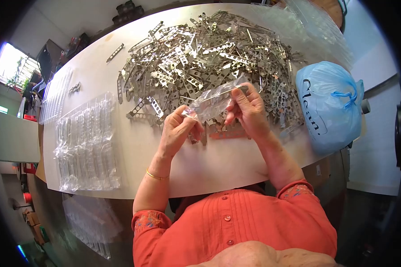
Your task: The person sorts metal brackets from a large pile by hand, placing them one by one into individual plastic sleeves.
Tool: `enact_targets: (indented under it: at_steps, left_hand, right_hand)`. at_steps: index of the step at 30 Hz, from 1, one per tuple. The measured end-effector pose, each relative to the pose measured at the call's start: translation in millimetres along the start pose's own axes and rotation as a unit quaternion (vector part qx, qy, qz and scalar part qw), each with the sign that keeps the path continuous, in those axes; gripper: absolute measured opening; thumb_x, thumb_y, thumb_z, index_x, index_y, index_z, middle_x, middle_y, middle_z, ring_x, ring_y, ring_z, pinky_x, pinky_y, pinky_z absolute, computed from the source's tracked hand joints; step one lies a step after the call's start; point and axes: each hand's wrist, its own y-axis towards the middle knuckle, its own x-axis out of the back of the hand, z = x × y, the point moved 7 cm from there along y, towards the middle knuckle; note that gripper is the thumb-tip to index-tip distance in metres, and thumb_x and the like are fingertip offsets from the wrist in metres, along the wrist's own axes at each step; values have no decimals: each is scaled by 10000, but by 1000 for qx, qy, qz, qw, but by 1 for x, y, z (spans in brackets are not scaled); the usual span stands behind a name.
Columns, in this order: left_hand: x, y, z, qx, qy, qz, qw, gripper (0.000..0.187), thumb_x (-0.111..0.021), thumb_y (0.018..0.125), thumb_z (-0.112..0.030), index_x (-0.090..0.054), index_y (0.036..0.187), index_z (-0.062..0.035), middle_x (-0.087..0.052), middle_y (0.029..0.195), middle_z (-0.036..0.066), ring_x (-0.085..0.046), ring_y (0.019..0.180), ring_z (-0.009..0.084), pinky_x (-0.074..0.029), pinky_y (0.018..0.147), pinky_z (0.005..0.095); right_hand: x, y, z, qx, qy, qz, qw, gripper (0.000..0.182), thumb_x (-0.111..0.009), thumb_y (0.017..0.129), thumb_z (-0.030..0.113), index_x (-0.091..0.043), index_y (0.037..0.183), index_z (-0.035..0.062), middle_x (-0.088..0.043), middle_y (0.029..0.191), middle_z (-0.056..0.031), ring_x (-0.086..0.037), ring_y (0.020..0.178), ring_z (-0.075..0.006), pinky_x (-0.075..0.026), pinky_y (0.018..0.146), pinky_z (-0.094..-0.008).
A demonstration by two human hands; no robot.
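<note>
Between my two hands, a small clear plastic bag (209,101) is stretched just above the near side of the metal pile. My left hand (179,130) pinches the bag's left end with thumb and fingers. At the other end, my right hand (249,107) is closed on the bag, thumb on top. A thin shiny strip shows along the bag near my right thumb; the glare hides whether it lies inside. Beyond both hands spreads a heap of flat metal strips with round holes (178,62).
Filled clear plastic sleeves (87,142) lie at the table's left, with more plastic hanging below the near edge. A blue tied bag (329,107) stands on the right. Clear plastic bags (316,31) lie at the far right. One loose metal strip (115,52) sits left of the heap.
</note>
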Motion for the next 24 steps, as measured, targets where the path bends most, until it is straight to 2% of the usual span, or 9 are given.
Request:
enact_targets:
  at_steps: [4, 8, 9, 12, 13, 14, 16, 20, 24]
  left_hand:
    - [6, -1, -6, -38, -43, -44, 997, 104, -486, 992, -83, -540, 926, -23, -676, 741, 131, -637, 548, 185, -548, 526, 303]
    - [11, -1, -14, -93, -53, -57, 993, 136, -444, 996, -80, -541, 918, -26, -680, 848, 153, -652, 622, 179, -585, 623, 330]
    - [10, -3, -14, -84, -83, -70, 991, 128, -487, 996, -89, -567, 929, -16, -662, 829, 76, -653, 708, 126, -528, 673, 251]
    - [33, 1, -2, -108, -84, -126, 982, 128, -480, 999, -87, -578, 965, -12, -675, 900, 64, -642, 800, 105, -508, 718, 228]
    - [31, 2, -10, -135, -124, -121, 976, 145, -476, 1007, -97, -589, 1035, -11, -675, 994, 61, -621, 912, 102, -496, 787, 230]
    - [28, 2, -16, -137, -124, -118, 976, 145, -476, 1007, -97, -589, 1035, -11, -675, 994, 61, -621, 912, 102, -496, 787, 230]
    - [19, -5, -38, -190, -21, -120, 974, 180, -472, 1015, -111, -592, 1109, -13, -662, 1084, 77, -611, 980, 117, -502, 837, 251]
    - [-6, -10, -28, -167, 74, -30, 983, 257, -578, 986, -78, -569, 1230, 4, -654, 1132, 78, -606, 1044, 126, -493, 924, 286]
    - [-17, -10, -25, -185, 242, -6, 952, 300, -635, 974, -65, -575, 1259, 8, -664, 1079, 52, -625, 1009, 109, -514, 874, 275]
  right_hand:
    - [5, 1, 10, 39, -43, -31, 998, 207, -536, 1045, 251, -476, 1013, 56, -616, 765, -67, -623, 522, -149, -562, 486, -289]
    - [7, 1, 15, 61, -43, -25, 997, 202, -532, 1047, 242, -475, 1027, 50, -607, 756, -67, -614, 519, -146, -551, 475, -285]
    - [5, 0, 15, 64, -40, -17, 997, 196, -530, 1048, 237, -474, 1032, 50, -605, 754, -67, -610, 517, -144, -546, 470, -283]
    - [2, -1, 15, 61, -53, -6, 997, 174, -516, 1054, 223, -465, 1031, 58, -601, 747, -65, -602, 512, -138, -528, 454, -276]
    - [2, -2, 14, 63, -54, -7, 996, 174, -516, 1054, 223, -465, 1031, 58, -601, 747, -65, -602, 512, -138, -528, 454, -276]
    - [-1, -4, 13, 70, -79, 12, 994, 162, -514, 1055, 219, -470, 1031, 64, -595, 742, -58, -592, 508, -132, -519, 458, -267]
    - [-6, -5, 12, 80, -104, 32, 991, 150, -512, 1055, 214, -475, 1031, 71, -590, 738, -51, -582, 504, -127, -510, 463, -258]
    - [-19, -10, 4, 72, -139, 83, 984, 121, -515, 1053, 181, -468, 1048, 69, -585, 734, -45, -577, 518, -112, -490, 465, -244]
    - [-26, -12, 6, 89, -199, 98, 971, 104, -526, 1048, 152, -476, 1043, 61, -580, 719, -31, -572, 541, -93, -471, 481, -234]
